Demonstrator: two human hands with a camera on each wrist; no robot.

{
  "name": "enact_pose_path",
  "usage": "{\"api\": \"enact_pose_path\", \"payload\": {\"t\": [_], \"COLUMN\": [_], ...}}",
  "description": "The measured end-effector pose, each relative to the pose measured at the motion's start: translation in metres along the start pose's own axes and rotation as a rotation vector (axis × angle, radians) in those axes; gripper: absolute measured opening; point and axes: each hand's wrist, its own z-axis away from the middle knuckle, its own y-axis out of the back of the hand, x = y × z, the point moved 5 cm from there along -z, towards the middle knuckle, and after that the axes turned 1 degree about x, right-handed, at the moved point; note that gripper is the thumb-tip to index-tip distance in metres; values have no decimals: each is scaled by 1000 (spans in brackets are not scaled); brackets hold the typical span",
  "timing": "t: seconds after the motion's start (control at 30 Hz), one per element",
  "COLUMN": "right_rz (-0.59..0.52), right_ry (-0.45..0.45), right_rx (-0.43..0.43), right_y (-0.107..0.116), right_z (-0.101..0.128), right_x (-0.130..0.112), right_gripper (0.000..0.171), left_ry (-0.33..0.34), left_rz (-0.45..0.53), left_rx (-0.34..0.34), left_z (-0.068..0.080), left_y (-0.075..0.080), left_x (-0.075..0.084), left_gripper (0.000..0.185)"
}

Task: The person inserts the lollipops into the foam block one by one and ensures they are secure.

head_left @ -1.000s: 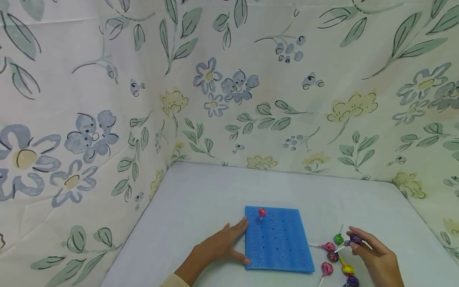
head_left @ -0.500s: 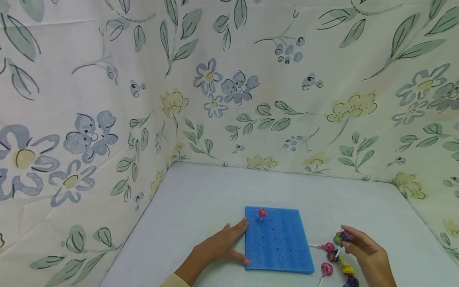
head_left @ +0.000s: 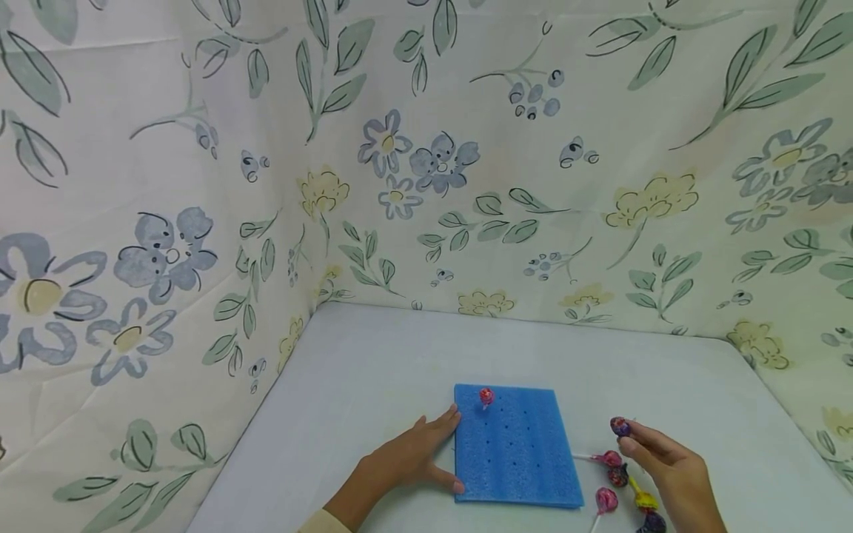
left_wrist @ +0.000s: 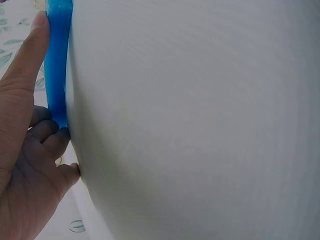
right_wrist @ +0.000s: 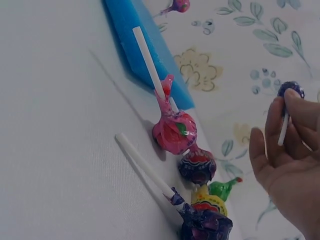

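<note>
In the head view, my left hand [head_left: 412,450] rests against the left edge of a blue foam board [head_left: 526,474] dotted with small holes. Its thumb and fingertips touch that edge, spread apart. A red lollipop [head_left: 487,397] stands upright in a hole near the board's far left corner. My right hand [head_left: 676,466] pinches a purple-wrapped lollipop [head_left: 620,426] between thumb and fingers, off the table, to the right of the board. Its white stick points down in the right wrist view, below the wrapped head [right_wrist: 291,89].
Loose lollipops lie right of the board: pink ones [head_left: 606,500], a yellow one [head_left: 645,502], dark purple ones [head_left: 651,523]. A green one [right_wrist: 222,189] shows in the right wrist view. Floral cloth [head_left: 533,244] walls in the white table [head_left: 373,355] at the back and sides.
My right hand has moved left with the purple lollipop, turning it so its head is up. It now hides the green lollipop in the head view. The left hand stays put.
</note>
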Motion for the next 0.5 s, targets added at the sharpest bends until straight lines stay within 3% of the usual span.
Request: {"api": "enact_pose_path", "payload": {"t": [0.2, 0.33, 0.5], "right_rz": [28, 57, 24], "right_ry": [28, 94, 108], "right_rx": [-32, -59, -35], "right_y": [-7, -14, -22], "right_z": [-2, -1, 4], "right_x": [-3, -6, -11], "right_gripper": [70, 63, 55], "left_ry": [5, -6, -18], "left_rz": [8, 9, 9], "left_rx": [0, 1, 3], "left_z": [0, 0, 0], "left_y": [-1, -1, 0], "left_x": [-1, -1, -1], "left_gripper": [115, 115, 115]}}
